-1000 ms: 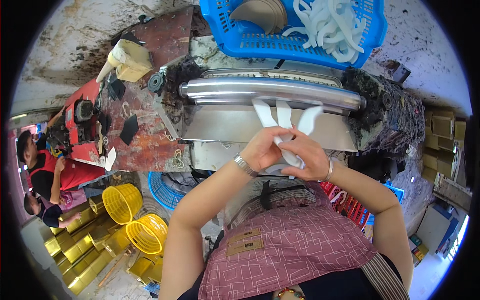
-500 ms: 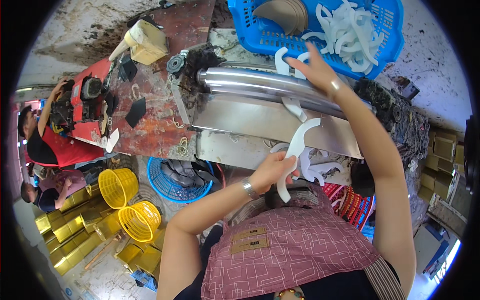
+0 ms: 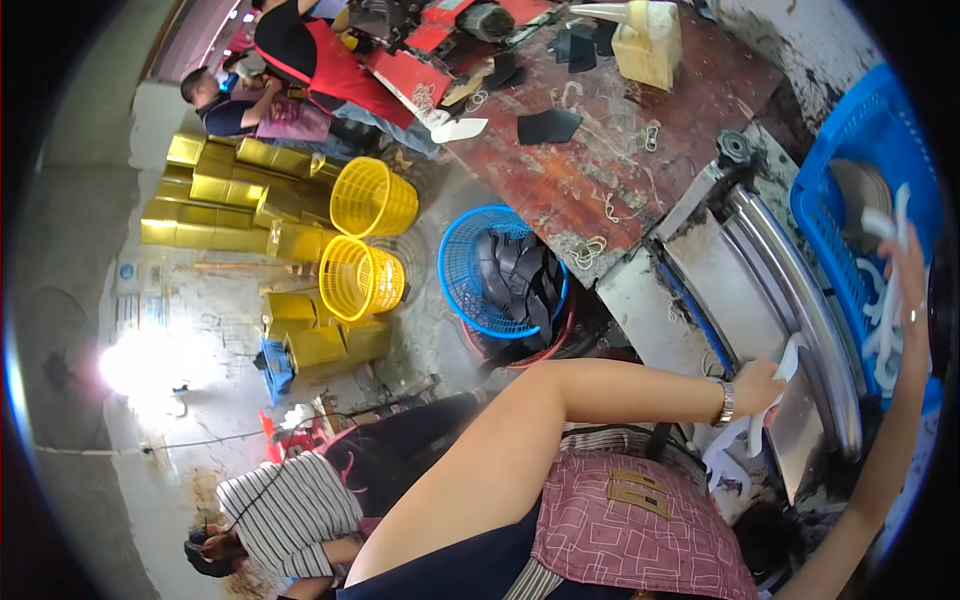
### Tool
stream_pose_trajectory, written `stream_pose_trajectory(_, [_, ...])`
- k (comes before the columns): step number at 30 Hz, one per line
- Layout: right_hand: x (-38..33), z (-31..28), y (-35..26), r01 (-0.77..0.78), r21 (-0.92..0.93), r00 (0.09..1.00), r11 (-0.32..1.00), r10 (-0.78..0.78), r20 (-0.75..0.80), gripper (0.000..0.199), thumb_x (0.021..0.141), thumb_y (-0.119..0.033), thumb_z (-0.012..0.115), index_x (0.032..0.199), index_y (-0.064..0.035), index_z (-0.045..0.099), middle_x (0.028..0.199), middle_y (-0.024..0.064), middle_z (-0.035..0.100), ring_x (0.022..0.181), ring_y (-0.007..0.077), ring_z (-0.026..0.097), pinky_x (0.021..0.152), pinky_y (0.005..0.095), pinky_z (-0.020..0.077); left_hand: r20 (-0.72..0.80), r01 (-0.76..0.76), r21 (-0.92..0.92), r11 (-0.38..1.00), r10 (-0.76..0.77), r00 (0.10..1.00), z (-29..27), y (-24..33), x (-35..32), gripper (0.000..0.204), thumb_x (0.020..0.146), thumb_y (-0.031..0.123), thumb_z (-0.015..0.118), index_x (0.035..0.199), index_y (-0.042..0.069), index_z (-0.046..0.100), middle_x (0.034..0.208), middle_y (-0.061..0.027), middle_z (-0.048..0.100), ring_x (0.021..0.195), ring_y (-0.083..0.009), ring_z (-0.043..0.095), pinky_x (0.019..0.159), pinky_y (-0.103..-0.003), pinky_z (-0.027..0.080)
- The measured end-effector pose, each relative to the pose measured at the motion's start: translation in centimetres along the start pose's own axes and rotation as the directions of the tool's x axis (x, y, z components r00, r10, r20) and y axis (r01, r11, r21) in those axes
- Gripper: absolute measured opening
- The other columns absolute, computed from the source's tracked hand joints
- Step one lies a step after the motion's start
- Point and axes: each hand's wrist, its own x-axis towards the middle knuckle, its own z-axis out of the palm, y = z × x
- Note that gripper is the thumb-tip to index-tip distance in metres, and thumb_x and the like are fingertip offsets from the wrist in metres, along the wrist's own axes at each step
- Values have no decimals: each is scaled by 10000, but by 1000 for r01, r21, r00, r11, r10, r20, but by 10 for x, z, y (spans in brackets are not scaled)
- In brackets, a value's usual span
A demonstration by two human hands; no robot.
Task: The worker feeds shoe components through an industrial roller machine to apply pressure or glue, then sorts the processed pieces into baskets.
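Observation:
My left hand (image 3: 757, 388) is closed on a white curved piece (image 3: 791, 358), a flat S-shaped strip, just in front of the machine's shiny metal rollers (image 3: 812, 310). More white curved pieces (image 3: 730, 465) lie below that hand, beside my apron. At the far right, my right hand (image 3: 910, 268) is over the blue basket (image 3: 815, 165), its fingers against white curved strips (image 3: 902, 207) that it seems to grip; the fingers are partly blurred. Further white pieces (image 3: 882, 335) lie in the basket, near a stack of brown rounded sheets (image 3: 862, 195).
A stained red-brown table (image 3: 620, 150) adjoins the machine. On the floor stand a blue round basket (image 3: 450, 265) of dark pieces, yellow baskets (image 3: 345, 205) and gold boxes (image 3: 215, 190). A person in striped clothing (image 3: 290, 505) is at lower left; others work at upper left.
My view has swung left, so the machine now appears at the right. My right hand has gone from above the rollers to the blue basket. The left still holds its white piece, nearer the rollers.

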Motion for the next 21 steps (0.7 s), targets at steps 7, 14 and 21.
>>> stream_pose_trajectory(7, [-44, 47, 48, 14, -342, 877, 940, 152, 456, 492, 741, -268, 586, 1140, -12, 452, 961, 147, 561, 885, 256, 547, 808, 339, 431, 32, -19, 199, 980, 13, 999, -16, 20, -10, 248, 803, 178, 482, 695, -41, 524, 550, -95, 560, 414, -163, 546, 378, -302, 465])
stream_pose_trajectory(14, [-46, 73, 26, 75, -88, 971, 993, -53, 233, 681, 669, -165, 647, 1257, -31, 330, 1083, 139, 513, 928, 226, 522, 841, 301, 390, 301, -244, 897, 369, -106, 948, -58, -51, -22, 435, 782, 468, 516, 765, 43, 610, 663, -102, 614, 586, -190, 599, 581, -324, 467])
stream_pose_trajectory(21, [-66, 25, 3, 299, -228, 898, 927, -354, -261, 563, 683, -92, 617, 1171, 32, 365, 1074, 198, 496, 988, 288, 500, 833, 309, 401, 23, -30, 998, 58, 123, 992, -18, -125, 36, 549, 742, 496, 522, 1028, 27, 505, 962, -179, 582, 871, -300, 570, 689, -404, 447])
